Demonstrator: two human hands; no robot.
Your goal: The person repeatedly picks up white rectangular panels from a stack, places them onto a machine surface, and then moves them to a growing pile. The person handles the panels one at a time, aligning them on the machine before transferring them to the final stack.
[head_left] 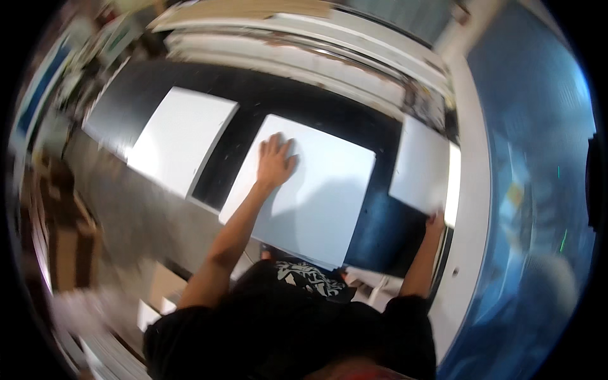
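My left hand [275, 161] lies on a large white square panel [323, 190] in the middle, its fingers spread over the upper left part of the surface. Nothing is gripped in that hand. To the right, my right hand [434, 220] is at the near edge of another white panel [421, 166], its fingers curled at the panel's corner. That panel's right side reaches a bright lit gap in the machine's side. A third white panel [183, 139] rests apart on the left. All three lie on a black belt-like surface [380, 237].
A pale machine frame [472, 190] with a blue translucent cover [532, 164] stands along the right. Long white rails [304, 54] run behind the black surface. Cardboard boxes [73, 247] are on the floor at left, and an open carton [166, 285] stands near my left elbow.
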